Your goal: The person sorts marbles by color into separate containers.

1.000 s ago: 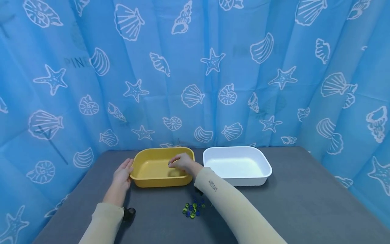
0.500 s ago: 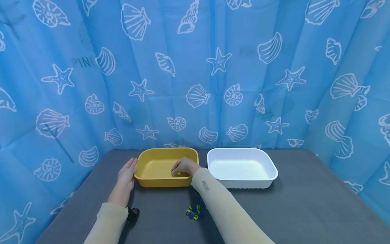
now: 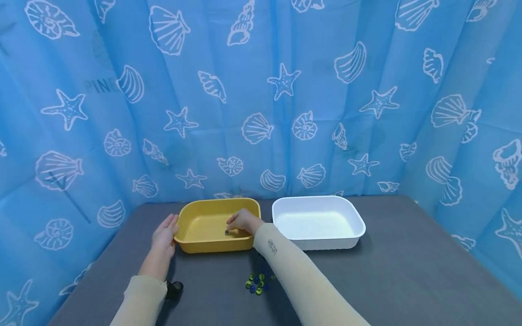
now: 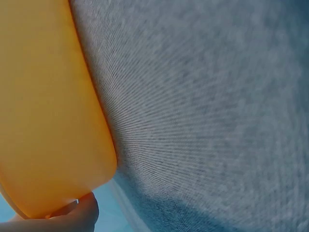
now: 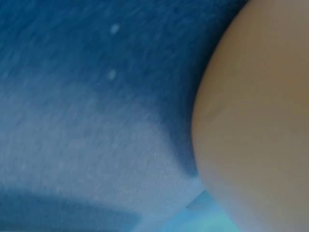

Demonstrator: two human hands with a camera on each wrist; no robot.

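My left hand [image 3: 164, 234] rests along the left end of the yellow basin [image 3: 216, 245], its fingers fairly straight against the outer wall. In the left wrist view, fingers [image 4: 84, 212] touch the basin [image 4: 53, 111] near its corner. Inside the basin, my right hand [image 3: 244, 220] reaches low with the fingertips pointing down. A small dark marble [image 3: 226, 232] is at those fingertips, apparently pinched, close to the basin floor. Several green and blue marbles [image 3: 256, 281] lie in a loose cluster on the grey cloth in front. The right wrist view shows only the blurred outer wall of the basin [image 5: 256, 116].
A white basin [image 3: 318, 244] stands just right of the yellow one, with a narrow gap between them. Grey cloth [image 3: 399, 262] covers the table. Behind hangs a blue curtain [image 3: 261, 99] with white shell prints. My right forearm [image 3: 302, 276] passes beside the marble cluster.
My right hand has lowered inside the yellow basin, and the marble at its fingertips now shows near the floor. The left hand stays at the basin's end. The head view shifts slightly.
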